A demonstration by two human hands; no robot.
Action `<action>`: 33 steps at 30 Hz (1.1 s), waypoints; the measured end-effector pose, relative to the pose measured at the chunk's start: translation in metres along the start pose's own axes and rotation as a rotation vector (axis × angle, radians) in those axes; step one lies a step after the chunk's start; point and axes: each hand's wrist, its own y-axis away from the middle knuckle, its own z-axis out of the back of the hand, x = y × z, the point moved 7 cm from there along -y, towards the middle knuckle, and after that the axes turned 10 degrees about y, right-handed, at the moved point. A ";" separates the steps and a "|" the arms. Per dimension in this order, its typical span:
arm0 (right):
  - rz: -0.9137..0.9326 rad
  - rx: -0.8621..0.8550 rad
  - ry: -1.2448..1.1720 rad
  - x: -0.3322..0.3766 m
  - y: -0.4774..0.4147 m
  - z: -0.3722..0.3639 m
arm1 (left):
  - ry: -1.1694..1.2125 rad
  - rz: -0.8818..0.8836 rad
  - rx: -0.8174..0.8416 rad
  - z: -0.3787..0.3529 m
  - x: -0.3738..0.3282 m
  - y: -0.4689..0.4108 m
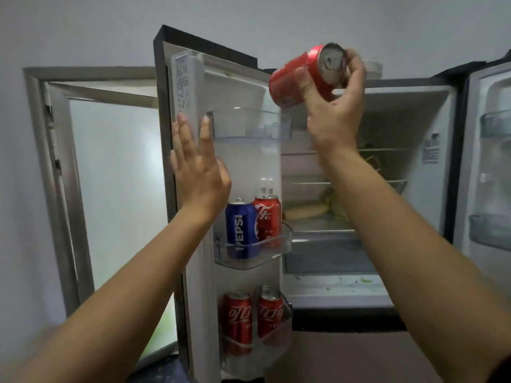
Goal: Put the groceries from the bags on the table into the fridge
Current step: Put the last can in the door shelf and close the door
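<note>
Left door [193, 189]: swung open, left of the fridge interior [387, 128].
Top door bin [249, 124]: above the other two bins.
Middle door bin [254, 250]: Pepsi can [240, 230] on the left, cola can [268, 217] just beside it on the right.
Bottom door bin [260, 346]: two cans side by side, left can [237, 319], right can [270, 313].
Left hand [197, 167]: flat against the door's inner edge, above the middle bin.
Right hand [334, 106]: raised in front of the interior's top, tilted can [301, 76] in its grip, above and right of the top bin.
Right door [489, 167]: open at far right.

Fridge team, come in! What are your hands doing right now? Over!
Right hand gripping red can, tilted, up by empty top door bin. Left hand flat on door edge. Path clear.
</note>
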 end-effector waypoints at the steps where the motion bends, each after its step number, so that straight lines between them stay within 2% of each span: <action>1: 0.050 0.036 0.077 -0.003 -0.015 -0.008 | 0.030 -0.009 -0.043 0.000 0.001 0.001; 6: 0.217 0.356 0.446 -0.019 -0.065 -0.056 | 0.042 -0.041 -0.103 -0.004 0.007 0.003; 8: 0.189 0.555 0.537 -0.026 -0.070 -0.077 | 0.041 -0.049 -0.107 -0.005 0.008 0.003; 10: 0.138 0.681 0.590 -0.032 -0.070 -0.092 | 0.044 -0.056 -0.111 -0.005 0.008 0.002; 19: -0.054 0.857 0.533 -0.034 -0.061 -0.128 | 0.057 -0.052 -0.123 -0.002 0.009 0.003; 25: -0.076 1.178 0.740 -0.037 -0.049 -0.149 | 0.072 -0.050 -0.130 -0.001 0.007 0.005; 28: -0.106 1.291 0.734 -0.041 -0.041 -0.156 | 0.081 -0.049 -0.135 -0.001 0.008 0.005; 30: -0.124 1.310 0.680 -0.043 -0.037 -0.159 | 0.087 -0.049 -0.135 -0.002 0.009 0.005; 33: -0.147 1.221 0.640 -0.050 -0.041 -0.159 | 0.093 -0.051 -0.132 -0.003 0.009 0.006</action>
